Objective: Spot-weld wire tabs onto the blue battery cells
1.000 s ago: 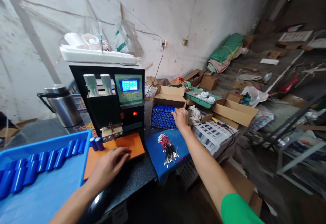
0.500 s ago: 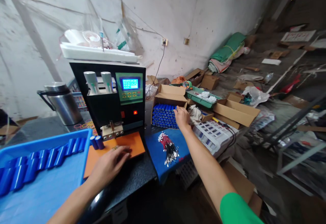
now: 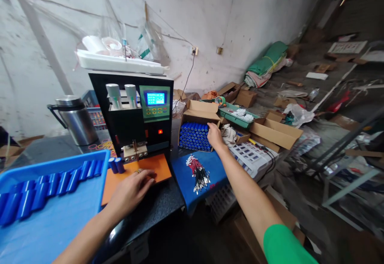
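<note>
My left hand lies on an orange board, fingers stretched loosely forward, with nothing visible in it. Two blue cylindrical battery cells stand upright on the board, just beyond this hand. Behind them is a black spot welder with a lit screen and two thin electrode pins. My right hand reaches to the right end of a cardboard box stacked with blue battery cells. Its fingers are bent at the stack; the fingertips and anything between them are hidden.
A blue tray holding rows of blue cells is at left, beside a steel jug. Red and black wire leads lie on a blue cloth. Right of the box are a white plastic crate and a green tray.
The view has shifted slightly, moving the welder and blue tray a little rightward in the picture. My right hand remains at the cell box with its fingers more bent; my left hand stays on the board.
</note>
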Available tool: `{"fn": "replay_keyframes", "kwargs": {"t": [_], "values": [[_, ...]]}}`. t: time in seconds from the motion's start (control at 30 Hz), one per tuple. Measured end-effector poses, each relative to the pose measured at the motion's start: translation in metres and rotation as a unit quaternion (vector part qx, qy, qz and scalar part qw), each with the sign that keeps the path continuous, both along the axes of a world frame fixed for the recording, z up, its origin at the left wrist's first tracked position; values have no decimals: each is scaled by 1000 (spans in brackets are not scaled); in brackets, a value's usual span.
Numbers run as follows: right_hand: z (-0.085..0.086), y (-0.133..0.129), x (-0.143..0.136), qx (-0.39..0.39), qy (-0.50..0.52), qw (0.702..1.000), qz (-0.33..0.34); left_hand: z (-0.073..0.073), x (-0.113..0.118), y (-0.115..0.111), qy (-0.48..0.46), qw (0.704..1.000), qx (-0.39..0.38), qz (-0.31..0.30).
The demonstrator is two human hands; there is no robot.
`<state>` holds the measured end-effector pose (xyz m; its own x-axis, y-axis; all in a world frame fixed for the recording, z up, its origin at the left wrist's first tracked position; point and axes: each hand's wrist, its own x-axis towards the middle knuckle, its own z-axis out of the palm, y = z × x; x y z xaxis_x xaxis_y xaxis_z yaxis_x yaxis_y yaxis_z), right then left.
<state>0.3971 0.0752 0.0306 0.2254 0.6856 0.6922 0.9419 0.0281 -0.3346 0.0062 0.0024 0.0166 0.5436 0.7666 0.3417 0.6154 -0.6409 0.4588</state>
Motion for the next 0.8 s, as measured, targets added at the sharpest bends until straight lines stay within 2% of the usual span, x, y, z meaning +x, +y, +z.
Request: {"fn": "replay_keyframes", "kwargs": {"t": [0.13, 0.23, 0.37, 0.43, 0.53, 0.6, 0.7, 0.8], "values": [[-5, -27, -11, 93, 30, 994, 39, 3, 1, -2, 6, 1000, -9, -1], [-20, -45, -19, 91, 73, 993, 25, 4, 1, -3, 10, 1000, -14, -4], [-38, -57, -28, 10, 169, 985, -34, 4, 1, -3, 8, 1000, -14, -4], [-41, -61, -33, -34, 179, 983, 3, 4, 1, -2, 8, 1000, -14, -2], [-44, -64, -46, -109, 158, 977, 97, 5, 1, -2, 8, 1000, -14, -6], [-46, -64, -56, -159, 148, 969, 120, 5, 1, -2, 7, 1000, -14, -8], [-50, -61, -67, -213, 152, 960, 100, 6, 2, -2, 3, 1000, -15, -5], [-52, -52, -73, -223, 172, 958, 58, 5, 1, -2, 0, 1000, -16, -6]]}}
